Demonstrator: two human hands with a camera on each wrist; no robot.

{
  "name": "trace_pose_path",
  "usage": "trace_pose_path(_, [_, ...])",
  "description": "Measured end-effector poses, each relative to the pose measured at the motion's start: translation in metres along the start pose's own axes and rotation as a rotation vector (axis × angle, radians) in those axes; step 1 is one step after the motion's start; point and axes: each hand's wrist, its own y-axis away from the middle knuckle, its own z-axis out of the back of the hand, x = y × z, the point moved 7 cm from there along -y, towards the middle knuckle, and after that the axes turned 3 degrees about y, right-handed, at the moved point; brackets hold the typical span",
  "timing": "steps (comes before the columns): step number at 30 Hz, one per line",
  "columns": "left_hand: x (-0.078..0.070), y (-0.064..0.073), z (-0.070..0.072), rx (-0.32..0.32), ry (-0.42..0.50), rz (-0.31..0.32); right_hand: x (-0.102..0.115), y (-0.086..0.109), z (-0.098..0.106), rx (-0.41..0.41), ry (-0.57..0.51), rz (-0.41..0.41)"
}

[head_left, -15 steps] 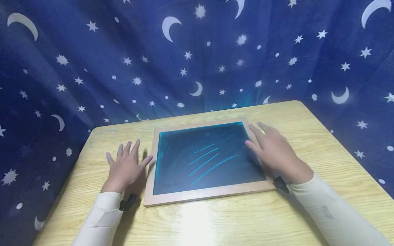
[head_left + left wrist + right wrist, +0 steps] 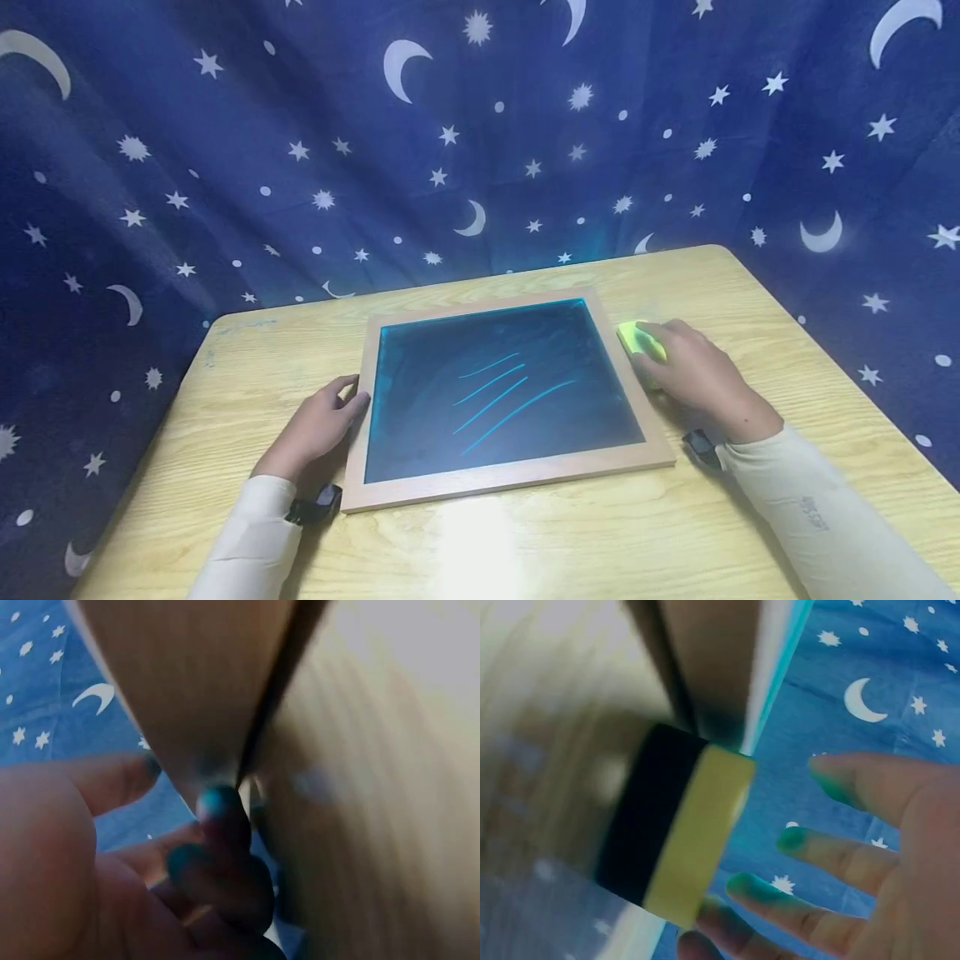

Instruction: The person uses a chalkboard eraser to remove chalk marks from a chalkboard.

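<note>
A wood-framed chalkboard point(image 2: 487, 492) lies on the table, with several slanting blue strokes point(image 2: 491, 404) on its dark face. At its left side, my left hand point(image 2: 311, 429) holds the frame edge, thumb by the rim and fingers curled in low beside it. Just off the board's right side is a small block eraser point(image 2: 679, 825), yellow on one face and black on the other. My right hand point(image 2: 701, 375) reaches over it, and in the right wrist view its fingers are loosely spread, with the lower fingertips right at the yellow side. Coloured smudges mark the fingertips point(image 2: 761, 889).
The pale wooden table point(image 2: 795, 417) runs back to a dark blue curtain point(image 2: 525, 150) printed with moons and stars. Blue smears point(image 2: 240, 325) mark its far left corner. Dark wrist bands point(image 2: 318, 504) sit at the ends of both white sleeves.
My left fingers, spread beside the board before, have drawn in at its frame. My right hand has moved off the frame's right edge to the eraser, which now shows more plainly.
</note>
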Motion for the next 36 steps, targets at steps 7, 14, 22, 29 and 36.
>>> trace_pose_path(7, [0.013,-0.003,-0.003,0.087,0.182,-0.060,-0.006,-0.005,-0.015,0.042,0.056,-0.006])
trace_pose_path(14, [0.022,-0.004,-0.007,0.188,0.374,-0.058,-0.008,-0.005,-0.019,0.045,0.049,0.007])
trace_pose_path(22, [0.026,-0.007,-0.008,0.218,0.407,-0.077,-0.007,-0.005,-0.019,0.020,0.069,0.041])
trace_pose_path(29, [0.024,-0.006,-0.008,0.215,0.396,-0.081,-0.010,-0.005,-0.019,0.020,0.095,0.049])
trace_pose_path(36, [0.025,-0.005,-0.009,0.216,0.400,-0.076,-0.011,-0.003,-0.014,0.002,0.112,0.011])
